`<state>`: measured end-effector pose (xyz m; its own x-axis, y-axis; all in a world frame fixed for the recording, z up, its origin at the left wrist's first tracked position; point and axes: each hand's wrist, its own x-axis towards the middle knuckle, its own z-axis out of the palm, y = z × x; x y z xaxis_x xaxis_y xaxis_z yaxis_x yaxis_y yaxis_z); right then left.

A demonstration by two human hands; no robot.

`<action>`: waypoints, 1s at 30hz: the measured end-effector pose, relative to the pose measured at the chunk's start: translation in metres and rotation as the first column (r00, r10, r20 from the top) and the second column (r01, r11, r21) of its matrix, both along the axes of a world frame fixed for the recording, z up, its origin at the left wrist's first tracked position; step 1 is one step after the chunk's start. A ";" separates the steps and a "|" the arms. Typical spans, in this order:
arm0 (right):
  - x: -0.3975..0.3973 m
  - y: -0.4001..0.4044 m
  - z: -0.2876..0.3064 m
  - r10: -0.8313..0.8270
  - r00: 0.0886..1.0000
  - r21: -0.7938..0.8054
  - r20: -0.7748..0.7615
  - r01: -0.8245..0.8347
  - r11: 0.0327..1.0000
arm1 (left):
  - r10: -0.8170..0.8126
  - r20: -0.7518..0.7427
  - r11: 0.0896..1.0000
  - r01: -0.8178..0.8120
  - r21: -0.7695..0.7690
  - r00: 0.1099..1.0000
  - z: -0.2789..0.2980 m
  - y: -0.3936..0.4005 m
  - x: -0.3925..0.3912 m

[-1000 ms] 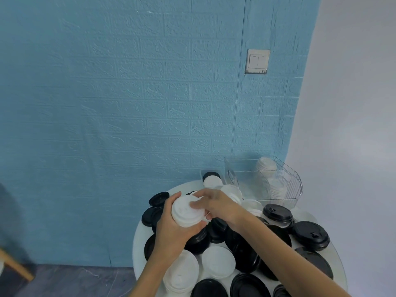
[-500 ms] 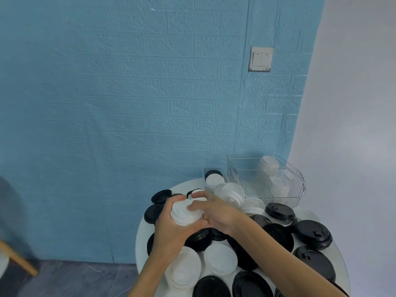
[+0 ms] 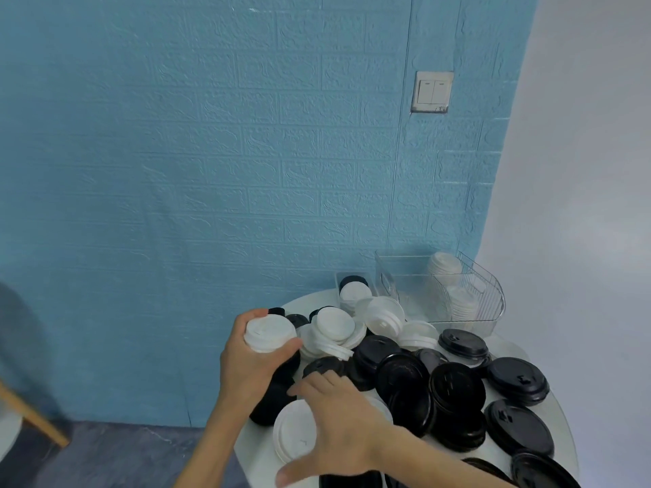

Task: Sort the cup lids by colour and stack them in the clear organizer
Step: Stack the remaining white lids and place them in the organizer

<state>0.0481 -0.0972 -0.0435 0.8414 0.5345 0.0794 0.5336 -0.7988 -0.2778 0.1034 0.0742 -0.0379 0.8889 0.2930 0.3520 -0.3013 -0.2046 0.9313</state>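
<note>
Round white surface [image 3: 262, 449] heaped with thin black and white plastic cup lids, clear plastic organizer [image 3: 468, 304] at its far edge part-filled with white; left hand [image 3: 252, 361] grips a short nested white stack [image 3: 269, 334] by the rim, right hand [image 3: 338, 427] spreads relaxed fingers over a flat white lid [image 3: 294, 434] — light, springy, slick; best pinched at rims.

No readable text, labels, numbers — none legible.
</note>
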 end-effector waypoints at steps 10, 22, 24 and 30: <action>0.008 -0.006 -0.001 -0.014 0.997 -0.031 -0.072 0.012 0.999 | -0.025 0.014 0.999 0.025 0.040 1.000 -0.012 0.000 0.003; 0.039 -0.055 0.026 -0.188 0.933 0.463 -0.308 0.320 0.827 | -0.053 0.010 0.999 0.053 0.000 0.999 -0.012 -0.004 0.000; 0.049 -0.060 0.028 -0.209 0.905 0.554 -0.370 0.395 0.733 | -0.076 0.007 0.997 0.076 0.010 0.997 -0.013 -0.008 -0.002; 0.063 -0.060 0.046 -0.215 0.899 0.727 -0.381 0.435 0.532 | -0.206 0.016 0.978 0.206 -0.015 0.979 -0.009 -0.027 -0.011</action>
<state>0.1108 -0.1575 0.0025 0.9928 0.0386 0.1134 0.1198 -0.3122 -0.9424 0.0920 0.0468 -0.0470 0.9257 0.1105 0.3617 -0.3487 -0.1210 0.9294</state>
